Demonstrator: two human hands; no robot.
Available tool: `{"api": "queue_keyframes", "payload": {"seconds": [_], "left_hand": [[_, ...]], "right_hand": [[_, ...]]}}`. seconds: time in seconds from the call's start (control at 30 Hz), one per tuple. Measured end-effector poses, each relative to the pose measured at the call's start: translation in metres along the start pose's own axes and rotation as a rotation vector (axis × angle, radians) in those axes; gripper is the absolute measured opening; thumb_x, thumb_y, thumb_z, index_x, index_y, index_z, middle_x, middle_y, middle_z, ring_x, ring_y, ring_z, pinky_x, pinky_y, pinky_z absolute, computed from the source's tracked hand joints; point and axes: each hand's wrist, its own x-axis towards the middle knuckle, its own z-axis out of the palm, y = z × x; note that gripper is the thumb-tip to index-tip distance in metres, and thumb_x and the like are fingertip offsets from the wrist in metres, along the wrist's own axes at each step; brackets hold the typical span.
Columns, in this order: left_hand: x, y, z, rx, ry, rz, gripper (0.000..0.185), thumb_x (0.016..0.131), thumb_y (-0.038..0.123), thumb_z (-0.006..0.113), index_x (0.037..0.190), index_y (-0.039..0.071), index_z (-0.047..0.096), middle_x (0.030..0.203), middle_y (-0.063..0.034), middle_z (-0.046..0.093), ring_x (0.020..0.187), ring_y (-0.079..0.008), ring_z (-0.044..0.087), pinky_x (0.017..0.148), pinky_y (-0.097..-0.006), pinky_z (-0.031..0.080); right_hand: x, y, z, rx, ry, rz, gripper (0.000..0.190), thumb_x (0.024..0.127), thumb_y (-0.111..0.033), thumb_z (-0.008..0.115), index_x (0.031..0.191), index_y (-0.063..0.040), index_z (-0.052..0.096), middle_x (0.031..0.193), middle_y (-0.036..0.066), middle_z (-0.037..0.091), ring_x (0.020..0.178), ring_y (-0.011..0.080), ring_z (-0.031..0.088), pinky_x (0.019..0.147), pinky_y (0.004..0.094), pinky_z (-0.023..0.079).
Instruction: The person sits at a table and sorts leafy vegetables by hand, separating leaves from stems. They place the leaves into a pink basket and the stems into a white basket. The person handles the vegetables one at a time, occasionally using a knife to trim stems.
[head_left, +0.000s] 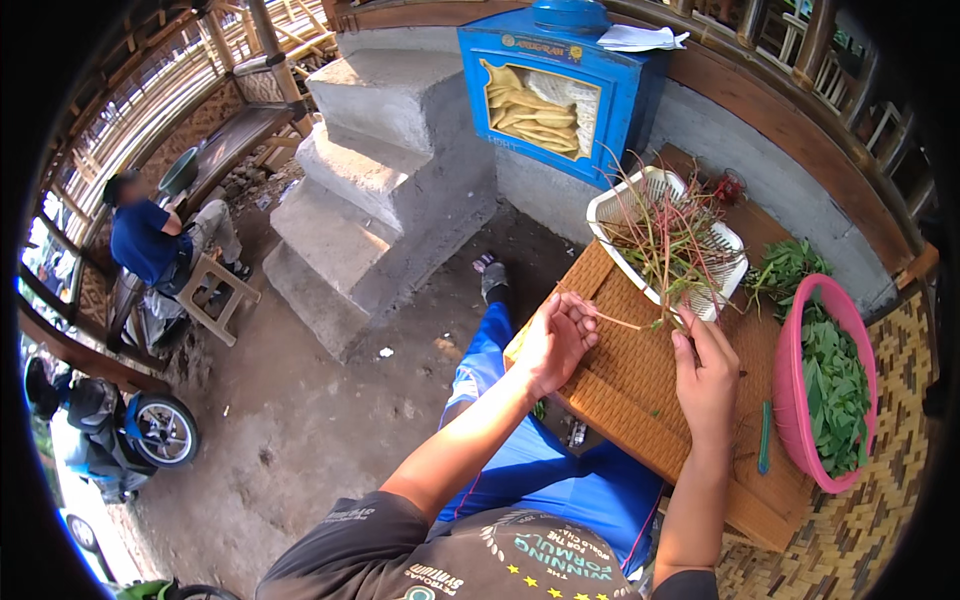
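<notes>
My left hand (559, 337) is over the near left edge of the woven table (630, 375), fingers curled at the end of a thin reddish stem (619, 322). The stem runs right to my right hand (701, 352), which pinches it between thumb and finger near a leafy joint. Just beyond, a white plastic basket (733, 259) holds a tangle of mostly bare stems (664, 232). To the right a pink plastic basin (787, 375) holds many green leaves (832, 390). A leafy bunch (795, 266) lies between basket and basin.
A green strip-like object (764, 437) lies on the table. Behind it stand a blue cabinet (536, 161) with a window and concrete steps (367, 180). At left, a person (150, 236) sits near a plastic stool (217, 289) and a parked motorbike (105, 427).
</notes>
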Motion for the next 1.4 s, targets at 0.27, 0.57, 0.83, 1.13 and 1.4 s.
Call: {"api": "queue_keyframes", "payload": {"seconds": [0.27,0.57,0.83,1.13,1.4], "left_hand": [[-0.001,0.004,0.007,0.055,0.012,-0.021,0.022,0.118,0.038,0.060,0.122,0.016,0.064,0.116,-0.0026,0.068,0.105,-0.0171,0.064,0.098,-0.0386,0.053],[-0.002,0.006,0.008,0.107,0.001,-0.034,0.023,0.120,0.040,0.057,0.121,0.018,0.063,0.116,0.0012,0.067,0.106,-0.0140,0.063,0.100,-0.0347,0.051],[-0.001,0.004,0.007,0.042,0.020,-0.028,0.022,0.119,0.036,0.060,0.122,0.015,0.065,0.114,-0.0020,0.068,0.104,-0.0171,0.064,0.098,-0.0383,0.053],[-0.003,0.006,0.009,0.080,0.007,-0.037,0.021,0.119,0.038,0.059,0.122,0.018,0.063,0.115,0.0004,0.066,0.106,-0.0149,0.062,0.100,-0.0362,0.051],[-0.004,0.007,0.012,0.152,-0.015,-0.013,0.018,0.117,0.035,0.061,0.123,0.018,0.062,0.116,-0.0010,0.065,0.107,-0.0147,0.062,0.102,-0.0354,0.051]], "right_hand": [[0.046,0.001,-0.024,0.032,0.013,-0.037,0.033,0.104,-0.002,0.080,0.137,0.003,0.079,0.118,0.020,0.084,0.104,0.0298,0.083,0.091,0.0405,0.064],[0.148,-0.016,-0.091,0.068,0.316,0.028,0.038,0.111,-0.016,0.080,0.148,-0.007,0.080,0.105,0.003,0.082,0.083,0.0073,0.070,0.078,0.0277,0.059],[0.199,0.022,-0.073,-0.171,0.213,0.053,0.046,0.113,-0.030,0.075,0.153,-0.006,0.073,0.107,0.019,0.085,0.086,0.0258,0.080,0.084,0.0425,0.062],[0.106,0.034,-0.032,-0.279,-0.107,0.027,0.037,0.103,-0.025,0.082,0.133,-0.004,0.081,0.121,0.021,0.083,0.109,0.0436,0.079,0.097,0.0507,0.063],[-0.007,0.016,-0.024,-0.148,-0.249,0.050,0.033,0.100,-0.027,0.087,0.126,-0.006,0.084,0.113,0.017,0.084,0.104,0.0396,0.081,0.091,0.0481,0.065]]}}
